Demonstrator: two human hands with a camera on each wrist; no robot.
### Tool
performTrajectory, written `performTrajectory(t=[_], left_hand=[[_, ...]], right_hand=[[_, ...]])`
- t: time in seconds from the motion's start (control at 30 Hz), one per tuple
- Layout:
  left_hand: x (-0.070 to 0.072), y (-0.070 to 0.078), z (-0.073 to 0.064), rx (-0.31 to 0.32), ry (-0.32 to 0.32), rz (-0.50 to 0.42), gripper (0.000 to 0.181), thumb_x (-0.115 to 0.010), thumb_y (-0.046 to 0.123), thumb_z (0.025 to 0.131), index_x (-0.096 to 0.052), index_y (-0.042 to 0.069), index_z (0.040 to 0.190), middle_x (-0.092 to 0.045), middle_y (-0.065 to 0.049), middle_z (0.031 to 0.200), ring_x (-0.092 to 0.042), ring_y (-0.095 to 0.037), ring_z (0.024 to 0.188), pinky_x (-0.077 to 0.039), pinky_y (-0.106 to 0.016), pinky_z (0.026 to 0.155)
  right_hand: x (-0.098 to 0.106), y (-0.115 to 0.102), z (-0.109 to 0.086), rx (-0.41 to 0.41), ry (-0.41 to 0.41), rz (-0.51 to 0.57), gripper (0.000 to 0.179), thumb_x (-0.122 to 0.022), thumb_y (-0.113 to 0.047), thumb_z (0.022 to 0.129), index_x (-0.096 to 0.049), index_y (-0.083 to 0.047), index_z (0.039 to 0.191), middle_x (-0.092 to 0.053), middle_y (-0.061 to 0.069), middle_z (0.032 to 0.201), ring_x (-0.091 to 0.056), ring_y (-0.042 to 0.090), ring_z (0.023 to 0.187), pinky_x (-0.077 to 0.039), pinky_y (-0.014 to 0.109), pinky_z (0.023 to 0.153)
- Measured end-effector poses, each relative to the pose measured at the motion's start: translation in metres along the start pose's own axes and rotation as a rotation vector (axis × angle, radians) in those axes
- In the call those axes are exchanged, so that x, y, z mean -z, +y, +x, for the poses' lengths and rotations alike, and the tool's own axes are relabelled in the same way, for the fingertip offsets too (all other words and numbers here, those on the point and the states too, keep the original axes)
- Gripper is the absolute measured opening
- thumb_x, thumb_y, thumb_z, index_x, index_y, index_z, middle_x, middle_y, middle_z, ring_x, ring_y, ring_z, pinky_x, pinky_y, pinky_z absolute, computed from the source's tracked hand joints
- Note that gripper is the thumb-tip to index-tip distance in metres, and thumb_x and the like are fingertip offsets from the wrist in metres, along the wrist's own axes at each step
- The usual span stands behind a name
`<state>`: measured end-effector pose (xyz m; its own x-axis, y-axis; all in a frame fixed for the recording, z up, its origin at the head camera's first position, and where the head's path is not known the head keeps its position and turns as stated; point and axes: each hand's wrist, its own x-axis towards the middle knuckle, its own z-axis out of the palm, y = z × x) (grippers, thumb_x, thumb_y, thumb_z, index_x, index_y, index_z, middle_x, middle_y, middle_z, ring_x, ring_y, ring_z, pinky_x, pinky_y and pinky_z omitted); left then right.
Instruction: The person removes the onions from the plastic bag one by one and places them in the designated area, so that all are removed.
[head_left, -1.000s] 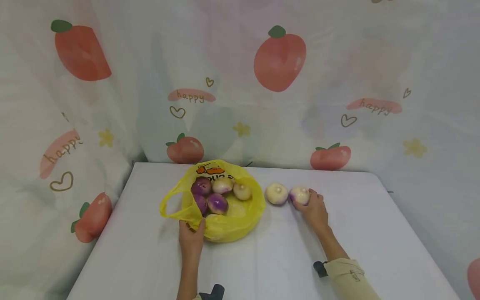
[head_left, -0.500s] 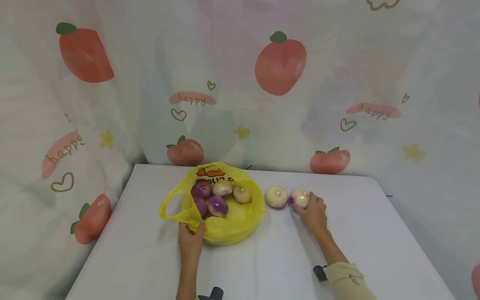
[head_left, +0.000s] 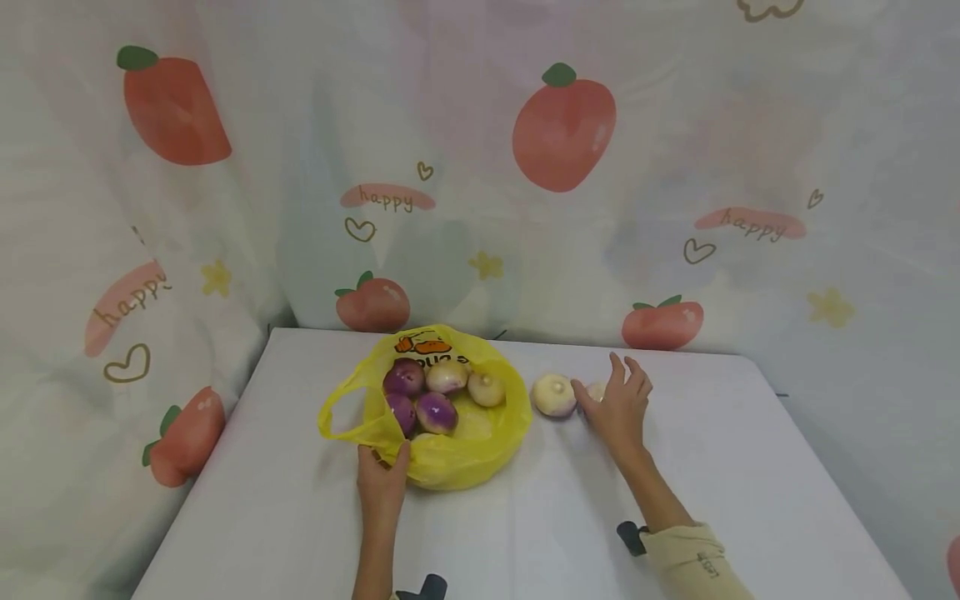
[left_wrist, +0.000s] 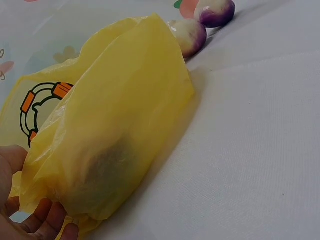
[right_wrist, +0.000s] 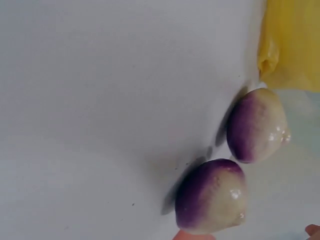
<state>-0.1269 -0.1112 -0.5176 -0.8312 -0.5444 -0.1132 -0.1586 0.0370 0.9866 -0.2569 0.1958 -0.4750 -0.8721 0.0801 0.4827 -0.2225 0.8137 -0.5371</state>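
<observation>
A yellow plastic bag (head_left: 472, 462) stands with its mouth spread, several purple-and-white turnips (head_left: 437, 413) inside. My left hand (head_left: 382, 477) pinches the bag's near rim between thumb and fingers; the left wrist view shows the thin plastic in that grip. Right of the bag, two turnips sit side by side on the table: a near-bag turnip (head_left: 553, 395) and an outer turnip (right_wrist: 210, 197). Over the outer one is my right hand (head_left: 618, 412), fingers spread and holding nothing. It hides most of that turnip in the head view.
A white table (head_left: 510, 542) carries everything. Behind it and to the left hangs a curtain (head_left: 465, 108) printed with peaches, close to the table's back edge. One yellow handle loop (head_left: 341, 417) of the bag sticks out to the left.
My right hand has let go of the outer turnip and lifted slightly, its fingers spreading. That turnip stays on the table. The left hand keeps its grip on the bag.
</observation>
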Motion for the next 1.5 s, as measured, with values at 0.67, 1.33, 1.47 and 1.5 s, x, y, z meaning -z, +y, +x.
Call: performTrajectory(t=[0.67,1.33,1.47,1.5], left_hand=[[-0.001,-0.001,-0.001,-0.001,0.009,0.001,0.054,-0.064,0.023,0.091,-0.036,0.003,0.132,-0.047,-0.018,0.129,-0.044,-0.031,0.120,-0.036,-0.045,0.100],[0.002,-0.001,-0.001,0.002,0.004,-0.002,0.053,-0.064,0.022,0.091,-0.036,0.002,0.132,-0.047,-0.019,0.129,-0.046,-0.030,0.119,-0.038,-0.043,0.098],[0.002,-0.002,-0.001,0.002,0.008,0.001,0.051,-0.064,0.021,0.091,-0.037,0.002,0.131,-0.048,-0.019,0.128,-0.047,-0.030,0.117,-0.040,-0.043,0.096],[0.002,-0.002,-0.001,0.001,0.011,0.006,0.051,-0.063,0.021,0.091,-0.038,0.002,0.131,-0.048,-0.019,0.127,-0.048,-0.030,0.117,-0.040,-0.043,0.096]], right_hand=[[-0.015,-0.084,-0.006,0.159,-0.138,0.317,0.066,-0.070,-0.027,0.085,-0.038,-0.003,0.137,-0.036,0.018,0.135,-0.034,0.031,0.123,-0.038,0.046,0.096],[-0.061,-0.113,-0.037,0.247,-0.417,0.344,0.052,-0.070,-0.024,0.086,-0.050,-0.002,0.128,-0.051,0.015,0.119,-0.053,0.027,0.105,-0.046,0.039,0.088],[-0.072,-0.113,-0.043,0.235,-0.482,0.299,0.056,-0.071,-0.027,0.085,-0.049,-0.002,0.130,-0.049,0.016,0.121,-0.050,0.029,0.109,-0.043,0.041,0.093],[-0.074,-0.113,-0.044,0.239,-0.491,0.285,0.056,-0.071,-0.027,0.085,-0.049,-0.002,0.129,-0.048,0.017,0.124,-0.048,0.030,0.113,-0.041,0.042,0.095]])
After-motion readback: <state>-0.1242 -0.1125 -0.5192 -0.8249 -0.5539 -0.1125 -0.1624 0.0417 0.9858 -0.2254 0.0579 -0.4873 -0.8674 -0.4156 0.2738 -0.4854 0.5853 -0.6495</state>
